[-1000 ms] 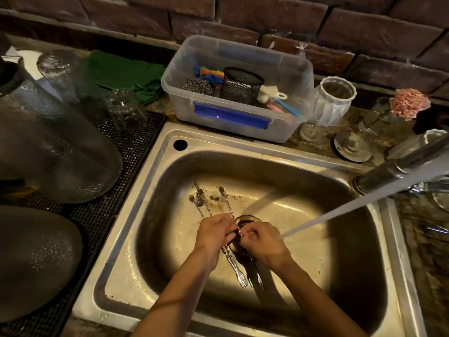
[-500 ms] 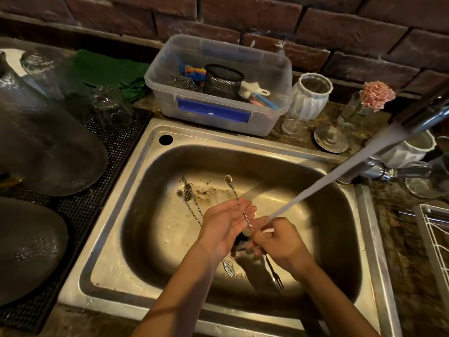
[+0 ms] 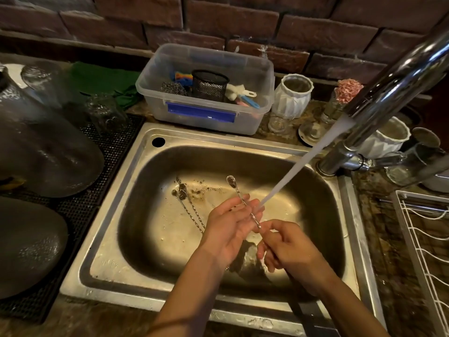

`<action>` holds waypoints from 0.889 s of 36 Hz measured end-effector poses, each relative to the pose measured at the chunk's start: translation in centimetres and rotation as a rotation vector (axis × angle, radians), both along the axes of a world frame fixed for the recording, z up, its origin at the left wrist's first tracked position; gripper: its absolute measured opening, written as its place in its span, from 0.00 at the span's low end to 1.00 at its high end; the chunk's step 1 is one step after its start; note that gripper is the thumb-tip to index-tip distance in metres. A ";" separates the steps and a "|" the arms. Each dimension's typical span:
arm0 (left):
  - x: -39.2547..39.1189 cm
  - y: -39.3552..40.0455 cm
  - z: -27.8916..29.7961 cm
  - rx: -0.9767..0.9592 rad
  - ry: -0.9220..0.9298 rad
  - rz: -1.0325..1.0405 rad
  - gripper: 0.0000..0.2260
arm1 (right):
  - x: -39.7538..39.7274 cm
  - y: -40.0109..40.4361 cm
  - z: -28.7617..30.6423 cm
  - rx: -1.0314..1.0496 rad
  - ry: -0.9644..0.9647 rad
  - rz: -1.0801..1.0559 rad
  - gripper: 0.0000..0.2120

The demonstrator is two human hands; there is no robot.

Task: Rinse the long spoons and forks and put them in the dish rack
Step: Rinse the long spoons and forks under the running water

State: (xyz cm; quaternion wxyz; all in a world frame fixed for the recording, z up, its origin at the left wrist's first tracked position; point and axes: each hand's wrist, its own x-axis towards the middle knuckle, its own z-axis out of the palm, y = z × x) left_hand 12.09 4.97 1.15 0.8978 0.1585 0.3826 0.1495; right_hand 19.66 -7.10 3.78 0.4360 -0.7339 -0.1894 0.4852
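A long twisted-handle spoon (image 3: 232, 183) is held over the steel sink (image 3: 114, 242), its bowl pointing to the back. My right hand (image 3: 289, 254) pinches its lower handle. My left hand (image 3: 230, 227) lies flat under the handle with its fingers stretched out, and the water stream (image 3: 298, 166) lands on those fingertips. Several more long spoons (image 3: 184, 198) lie on the sink floor to the left, their lower ends hidden behind my left hand. The white wire dish rack (image 3: 427, 242) shows at the right edge.
The chrome faucet (image 3: 388, 93) arcs in from the upper right. A clear plastic tub (image 3: 206, 93) of scrubbers stands behind the sink, white ribbed jars (image 3: 291, 96) beside it. Upturned glassware and dark lids sit on a black mat (image 3: 102, 152) to the left.
Both hands rose from the drain with one spoon and brought it under the stream. My left hand has opened flat beneath the handle. The view shifted right, showing the rack.
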 end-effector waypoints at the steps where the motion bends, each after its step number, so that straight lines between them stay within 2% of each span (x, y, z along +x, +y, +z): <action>1: -0.1 -0.2 0.1 -0.013 -0.009 0.001 0.14 | -0.1 -0.3 0.2 0.005 -0.016 0.005 0.10; 4: -0.4 -0.7 0.5 -0.018 -0.025 -0.011 0.22 | -0.4 -1.2 0.6 0.027 -0.005 -0.009 0.12; 9: -0.4 -1.0 0.9 -0.024 -0.029 0.013 0.16 | -0.7 -2.4 1.1 0.025 0.011 -0.036 0.11; 16: 0.0 -1.8 1.2 0.012 -0.004 0.020 0.15 | -1.3 -3.6 1.7 0.043 -0.013 -0.077 0.12; 21: 0.6 -1.6 1.4 0.064 0.061 0.052 0.15 | -1.6 -4.9 1.8 -0.016 0.007 -0.062 0.12; 27: 0.8 -1.7 1.4 0.201 0.177 0.000 0.03 | -2.2 -6.0 2.1 -0.056 0.024 -0.059 0.13; 32: 0.8 -2.2 1.1 0.217 0.202 0.007 0.10 | -2.1 -6.8 2.9 -0.040 0.155 -0.063 0.16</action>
